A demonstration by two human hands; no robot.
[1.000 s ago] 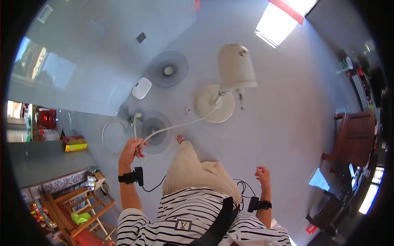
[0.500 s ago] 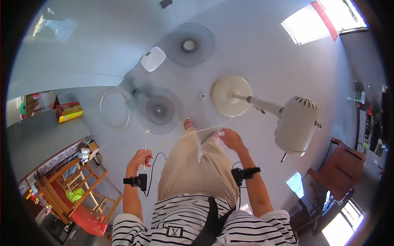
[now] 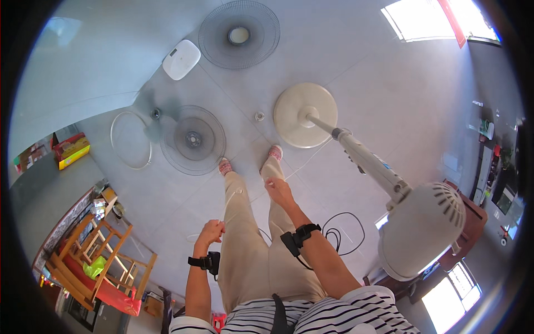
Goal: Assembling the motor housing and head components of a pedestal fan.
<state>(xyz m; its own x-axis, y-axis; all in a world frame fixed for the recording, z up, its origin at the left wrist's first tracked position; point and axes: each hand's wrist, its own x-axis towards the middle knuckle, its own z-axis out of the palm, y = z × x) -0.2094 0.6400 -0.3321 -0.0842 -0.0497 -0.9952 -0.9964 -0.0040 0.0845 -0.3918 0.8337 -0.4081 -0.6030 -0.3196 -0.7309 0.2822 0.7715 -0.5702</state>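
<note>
My right hand (image 3: 279, 191) is closed in front of my knees, fingers pinched on a thin white power cord (image 3: 303, 165). The cord runs up from there to the round base (image 3: 292, 119) of a cream standing fan. Lower and to the left, my left hand (image 3: 212, 230) is curled shut; a faint loop of the cord shows beside it, and its fingers hide what they grip. The fan's pole leans right in the picture up to its bare motor housing (image 3: 425, 231), with no grille or blades on it.
On the floor lie two round fan grilles (image 3: 264, 53) (image 3: 214, 158), a dark translucent fan blade (image 3: 153, 132), a pale ring (image 3: 112, 139), a small round cap (image 3: 259, 116) and a white scale (image 3: 181, 59). Wooden chairs (image 3: 111, 259) stand left. A black cable (image 3: 362, 225) loops beside my right arm.
My right hand has moved left and down, closing on the cord. My left hand has shifted slightly right and down. My view has shifted, so the fan head appears lower and larger.
</note>
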